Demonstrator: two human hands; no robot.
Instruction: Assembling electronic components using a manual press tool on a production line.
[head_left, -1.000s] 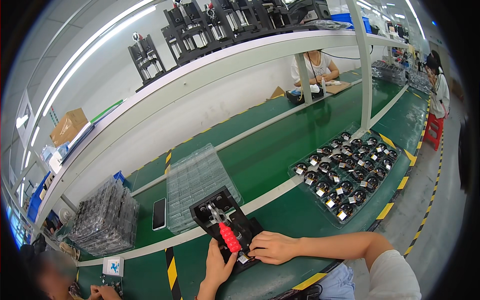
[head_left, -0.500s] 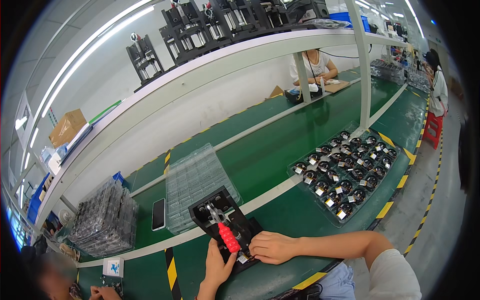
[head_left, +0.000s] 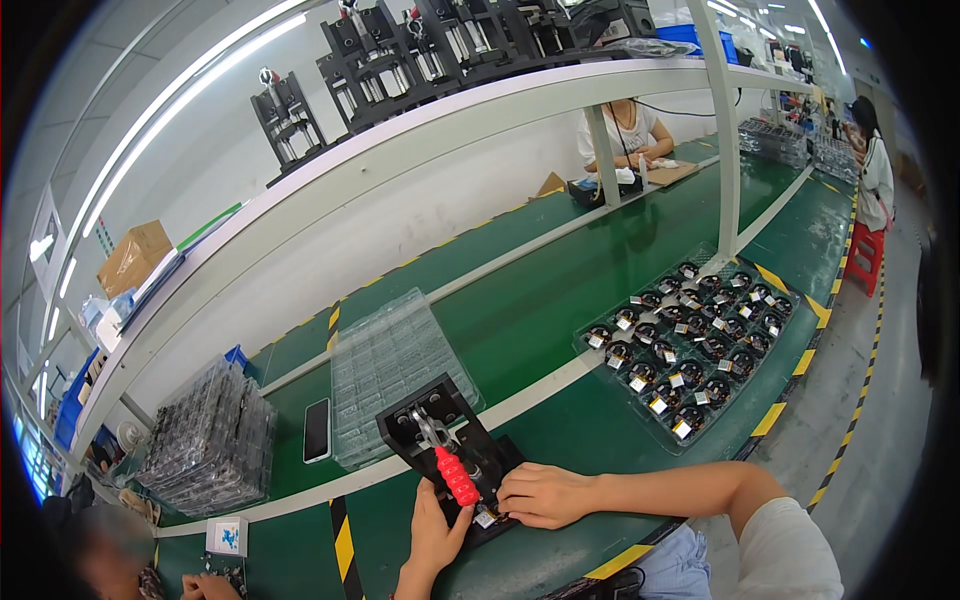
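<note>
A black toggle clamp fixture (head_left: 411, 430) with a red ribbed handle (head_left: 457, 476) stands at the bench's near edge, its handle slanting down toward me. Low on the fixture, below the handle, sits a small dark part with a white label (head_left: 486, 519). My left hand (head_left: 436, 528) is closed around the fixture's left side, thumb close to the part. From the right, my right hand (head_left: 546, 494) has its fingers bent together at the part's edge; what they pinch is hidden.
At right lies a clear tray (head_left: 655, 425) of round black parts with white labels. Behind the fixture are an empty clear tray (head_left: 390, 365), a phone (head_left: 317, 430) and stacked trays (head_left: 210, 440). A co-worker's hands (head_left: 210, 586) show at lower left. A shelf (head_left: 480, 112) carries more fixtures.
</note>
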